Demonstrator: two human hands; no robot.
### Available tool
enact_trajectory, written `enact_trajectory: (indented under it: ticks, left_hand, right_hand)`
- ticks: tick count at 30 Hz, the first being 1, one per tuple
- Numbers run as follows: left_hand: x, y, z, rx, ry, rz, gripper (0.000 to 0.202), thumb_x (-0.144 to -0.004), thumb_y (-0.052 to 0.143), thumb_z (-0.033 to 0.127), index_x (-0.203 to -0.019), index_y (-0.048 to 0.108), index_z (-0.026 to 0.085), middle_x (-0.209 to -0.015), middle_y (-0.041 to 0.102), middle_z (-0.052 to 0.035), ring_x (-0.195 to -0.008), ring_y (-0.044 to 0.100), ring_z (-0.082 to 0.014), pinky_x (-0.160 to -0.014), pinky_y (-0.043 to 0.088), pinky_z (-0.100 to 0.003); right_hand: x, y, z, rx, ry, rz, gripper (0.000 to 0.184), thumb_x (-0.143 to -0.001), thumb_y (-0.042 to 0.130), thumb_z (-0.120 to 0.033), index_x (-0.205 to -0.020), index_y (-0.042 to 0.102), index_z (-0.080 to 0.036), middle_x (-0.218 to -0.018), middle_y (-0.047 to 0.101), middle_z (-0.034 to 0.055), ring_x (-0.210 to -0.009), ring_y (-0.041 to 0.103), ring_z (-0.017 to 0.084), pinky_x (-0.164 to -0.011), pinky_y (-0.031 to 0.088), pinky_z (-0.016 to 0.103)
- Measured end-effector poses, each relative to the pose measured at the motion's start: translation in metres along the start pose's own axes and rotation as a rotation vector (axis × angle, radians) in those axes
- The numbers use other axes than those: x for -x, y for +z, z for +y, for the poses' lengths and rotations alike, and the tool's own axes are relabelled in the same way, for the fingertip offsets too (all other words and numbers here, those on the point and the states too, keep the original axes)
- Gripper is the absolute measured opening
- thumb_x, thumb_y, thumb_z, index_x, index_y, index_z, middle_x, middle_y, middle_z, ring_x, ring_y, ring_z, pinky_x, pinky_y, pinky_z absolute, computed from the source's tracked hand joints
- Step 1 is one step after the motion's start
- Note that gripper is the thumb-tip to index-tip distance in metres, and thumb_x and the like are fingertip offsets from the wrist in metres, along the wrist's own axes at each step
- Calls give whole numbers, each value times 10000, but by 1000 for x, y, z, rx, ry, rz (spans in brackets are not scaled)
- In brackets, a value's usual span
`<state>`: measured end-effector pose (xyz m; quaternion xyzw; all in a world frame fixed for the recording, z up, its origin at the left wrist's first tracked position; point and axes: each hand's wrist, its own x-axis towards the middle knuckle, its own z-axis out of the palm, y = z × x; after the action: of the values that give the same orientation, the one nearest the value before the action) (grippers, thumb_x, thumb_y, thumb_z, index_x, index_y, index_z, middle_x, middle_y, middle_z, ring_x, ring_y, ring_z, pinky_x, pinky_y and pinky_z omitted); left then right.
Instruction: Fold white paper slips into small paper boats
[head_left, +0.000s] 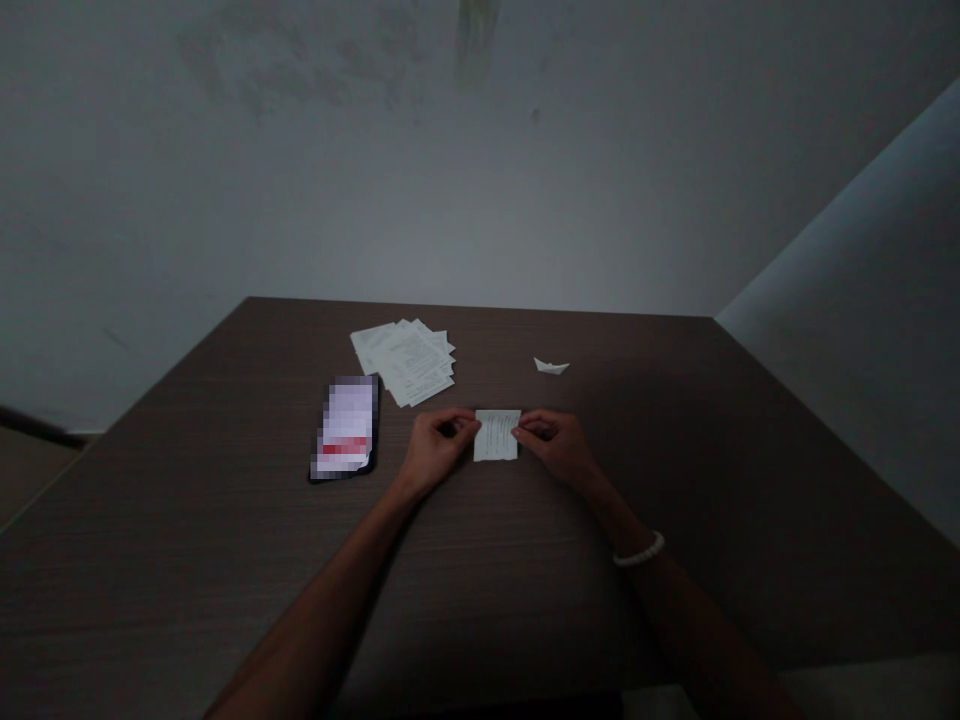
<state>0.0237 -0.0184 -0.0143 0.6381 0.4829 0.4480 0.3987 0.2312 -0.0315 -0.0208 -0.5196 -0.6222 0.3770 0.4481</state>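
Note:
Between my two hands is a small, nearly square piece of printed paper (496,437), its lines of text facing up. My left hand (439,445) pinches its upper left edge between thumb and fingers. On the opposite side, my right hand (559,445) grips the upper right edge the same way. The paper's lower edge is uncovered. Beyond my right hand sits a small folded paper boat (552,367), apart from both hands.
A fanned stack of printed paper sheets (409,362) lies beyond my left hand. Left of that hand is a phone (345,430) with its screen lit and blurred. The brown wooden table (225,400) reaches back to a grey wall (480,200).

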Motion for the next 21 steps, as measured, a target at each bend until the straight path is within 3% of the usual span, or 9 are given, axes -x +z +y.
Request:
enact_trajectory:
  ticks: [6,15,21]
  left_hand:
    - [-1,-1,2,8,8,-93,176,-770,676,298,-835,709,138,-681,657,-10,-617,573,-120,-584,442,-221]
    - [-2,0,-7,47,21,-21,176,-752,698,307,-809,728,143,-666,650,-13,-603,565,-117,-576,447,-226]
    - [-1,-2,-4,21,34,-44,179,-770,680,301,-831,744,145,-674,668,-21,-611,577,-130,-568,443,-232]
  right_hand:
    - [-1,1,3,-64,63,54,165,-703,711,-317,-773,664,-176,-726,734,47,-678,703,201,-607,536,279]
    - [0,1,3,-52,14,6,146,-735,681,-311,-790,642,-182,-738,731,36,-691,701,190,-633,534,273]
    - [0,0,3,-77,10,50,160,-725,697,-313,-788,650,-174,-747,734,44,-699,702,191,-644,540,275]
